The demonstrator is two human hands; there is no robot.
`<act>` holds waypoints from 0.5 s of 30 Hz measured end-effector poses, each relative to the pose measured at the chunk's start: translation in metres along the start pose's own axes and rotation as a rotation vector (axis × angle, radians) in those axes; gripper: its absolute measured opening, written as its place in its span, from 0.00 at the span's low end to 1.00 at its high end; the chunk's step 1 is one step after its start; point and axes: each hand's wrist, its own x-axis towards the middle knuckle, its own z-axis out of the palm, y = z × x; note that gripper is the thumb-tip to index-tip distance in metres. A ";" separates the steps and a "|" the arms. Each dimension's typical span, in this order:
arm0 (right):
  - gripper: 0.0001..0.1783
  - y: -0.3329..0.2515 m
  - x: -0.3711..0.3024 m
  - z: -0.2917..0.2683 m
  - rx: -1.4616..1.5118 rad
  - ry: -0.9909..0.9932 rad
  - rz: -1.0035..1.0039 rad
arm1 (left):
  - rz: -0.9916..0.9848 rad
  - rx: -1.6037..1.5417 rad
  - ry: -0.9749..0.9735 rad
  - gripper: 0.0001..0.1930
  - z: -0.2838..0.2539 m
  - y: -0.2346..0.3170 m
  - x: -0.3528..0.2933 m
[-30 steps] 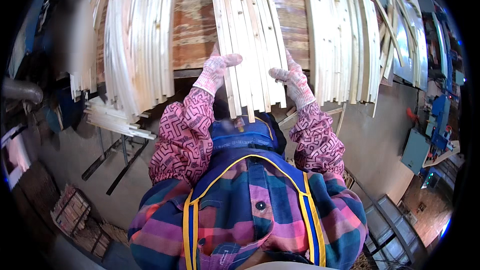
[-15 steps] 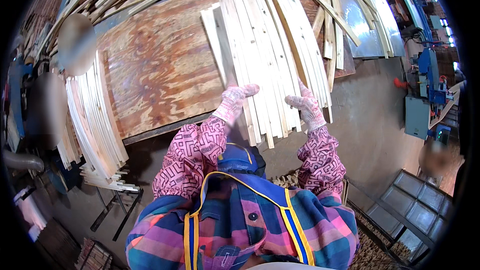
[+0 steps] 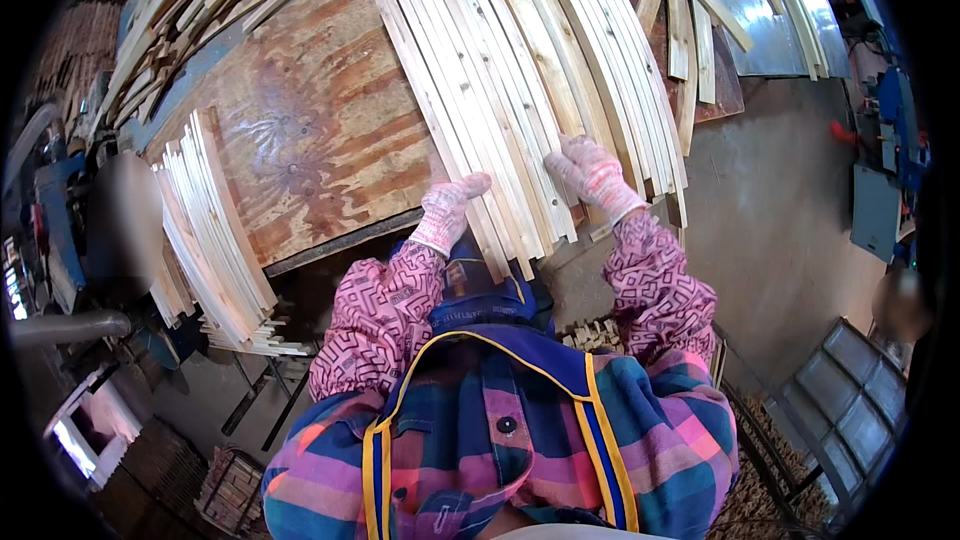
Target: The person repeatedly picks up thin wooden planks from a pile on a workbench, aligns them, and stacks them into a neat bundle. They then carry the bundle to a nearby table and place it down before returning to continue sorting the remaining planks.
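- I see the left hand [image 3: 450, 208] in a pink patterned glove, laid flat with fingers together on the near ends of the wooden slats [image 3: 510, 90]; it presses on them rather than closing round any one
- The right hand [image 3: 592, 172], gloved the same way, rests palm down on the slats a little further right and further up; its fingers are spread slightly and grip nothing
- The slats lie side by side in a fanned row on the plywood tabletop [image 3: 310, 140]; their near ends overhang the tabletop's front edge, just above my apron
- A second stack of slats [image 3: 205, 230] sits at the tabletop's left end, well apart from both hands; its ends overhang too
- Loose slats [image 3: 690, 30] lie crosswise at the far right corner; more are heaped along the far left edge [image 3: 190, 10]
- Grey floor [image 3: 770, 220] shows to the right of the tabletop
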 end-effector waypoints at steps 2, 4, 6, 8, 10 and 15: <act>0.32 0.027 0.012 0.005 -0.032 0.186 -0.007 | 0.139 0.006 -0.011 0.54 0.023 0.013 -0.013; 0.32 0.041 0.018 0.007 -0.103 0.583 -0.013 | 0.198 0.055 -0.004 0.56 0.023 0.008 -0.009; 0.35 0.014 0.018 -0.005 -0.260 0.434 0.075 | 0.204 0.036 -0.020 0.58 0.022 0.008 -0.010; 0.42 0.005 0.023 0.007 -0.460 0.449 0.127 | 0.183 0.045 -0.014 0.58 0.014 0.002 -0.003; 0.43 0.003 0.023 0.003 -0.488 0.399 0.149 | 0.209 0.018 -0.052 0.58 0.015 0.001 -0.004; 0.50 -0.020 0.034 -0.030 -0.436 0.147 0.284 | 0.202 0.042 -0.028 0.58 0.006 -0.006 0.003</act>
